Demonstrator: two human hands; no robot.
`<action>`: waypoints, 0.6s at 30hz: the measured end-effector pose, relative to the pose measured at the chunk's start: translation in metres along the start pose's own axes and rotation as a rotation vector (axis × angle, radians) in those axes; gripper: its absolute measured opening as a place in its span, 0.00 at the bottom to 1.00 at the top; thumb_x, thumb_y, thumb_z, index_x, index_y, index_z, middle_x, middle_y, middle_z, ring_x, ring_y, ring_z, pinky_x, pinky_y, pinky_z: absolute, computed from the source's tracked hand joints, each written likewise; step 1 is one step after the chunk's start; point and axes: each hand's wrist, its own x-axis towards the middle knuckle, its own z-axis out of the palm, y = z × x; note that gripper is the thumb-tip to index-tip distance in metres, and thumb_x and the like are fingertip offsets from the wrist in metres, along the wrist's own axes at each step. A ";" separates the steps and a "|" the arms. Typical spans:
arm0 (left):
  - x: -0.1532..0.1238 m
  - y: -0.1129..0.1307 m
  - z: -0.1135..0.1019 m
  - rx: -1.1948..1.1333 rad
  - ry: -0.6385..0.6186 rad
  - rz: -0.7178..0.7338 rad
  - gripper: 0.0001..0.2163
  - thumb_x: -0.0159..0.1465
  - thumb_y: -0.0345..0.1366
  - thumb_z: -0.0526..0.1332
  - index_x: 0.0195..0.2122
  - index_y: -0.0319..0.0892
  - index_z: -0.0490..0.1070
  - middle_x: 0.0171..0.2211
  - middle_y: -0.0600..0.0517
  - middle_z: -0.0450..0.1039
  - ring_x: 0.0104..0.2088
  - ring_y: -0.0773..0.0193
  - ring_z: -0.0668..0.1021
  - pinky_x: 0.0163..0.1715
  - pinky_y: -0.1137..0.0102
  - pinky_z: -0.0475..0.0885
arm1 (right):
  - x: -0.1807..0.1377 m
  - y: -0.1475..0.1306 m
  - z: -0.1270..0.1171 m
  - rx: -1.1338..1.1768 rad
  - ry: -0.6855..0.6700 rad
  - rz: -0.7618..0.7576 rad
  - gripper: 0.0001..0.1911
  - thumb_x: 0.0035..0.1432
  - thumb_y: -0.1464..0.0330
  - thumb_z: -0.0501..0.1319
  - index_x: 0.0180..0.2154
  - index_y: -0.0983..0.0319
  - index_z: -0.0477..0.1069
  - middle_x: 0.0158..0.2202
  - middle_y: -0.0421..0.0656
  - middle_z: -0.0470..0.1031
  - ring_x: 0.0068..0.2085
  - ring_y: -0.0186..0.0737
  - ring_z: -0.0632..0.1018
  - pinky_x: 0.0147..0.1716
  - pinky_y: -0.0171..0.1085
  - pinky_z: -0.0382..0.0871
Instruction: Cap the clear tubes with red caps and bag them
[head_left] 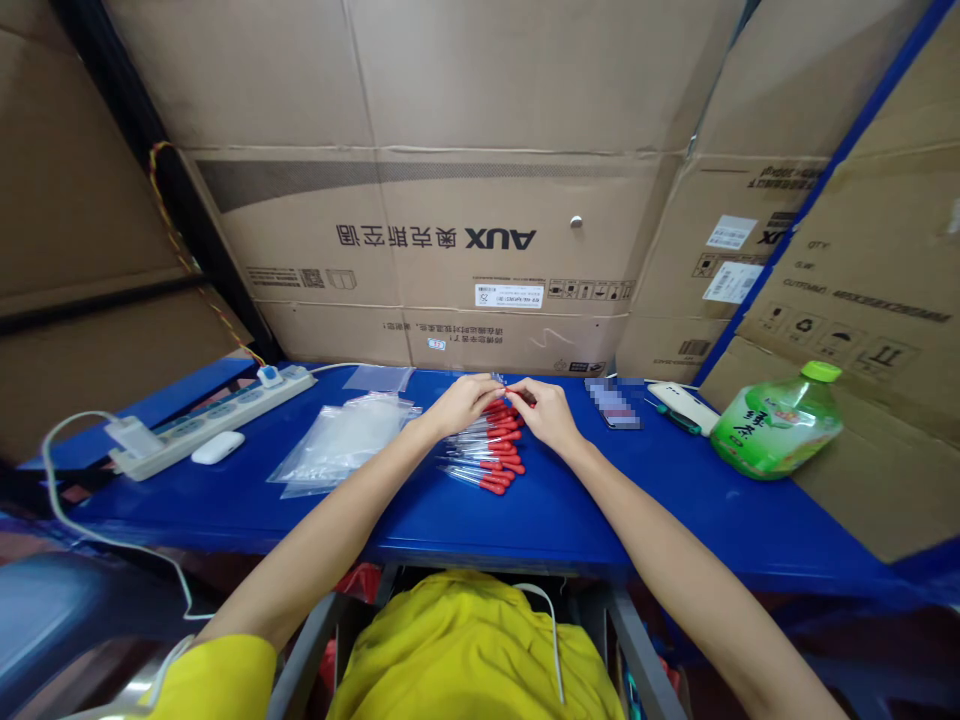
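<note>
Above a pile of droppers [491,450] with clear tubes and red bulbs, my two hands meet at the fingertips. My right hand [547,412] is closed in a pinch on the red end of a dropper [520,396]. My left hand [466,402] is closed too, its fingers pressed together at the clear part of the same dropper; its fingertips are small and partly hidden. The piled droppers lie side by side with their red bulbs to the right, just below my hands. Left of them lies a stack of clear plastic bags [346,440].
A power strip [225,415] with plugs and a white case [218,447] are on the left of the blue table [525,530]. To the right lie a phone [613,402], a green-handled tool [679,418] and a green bottle [780,425]. Cardboard [450,90] walls the back.
</note>
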 end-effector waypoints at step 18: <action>-0.002 -0.004 -0.002 0.079 0.003 -0.036 0.21 0.77 0.45 0.46 0.49 0.42 0.77 0.42 0.45 0.77 0.44 0.58 0.79 0.46 0.68 0.69 | 0.005 0.006 -0.007 -0.017 -0.009 -0.022 0.08 0.67 0.64 0.61 0.42 0.58 0.78 0.41 0.46 0.82 0.40 0.44 0.80 0.44 0.40 0.73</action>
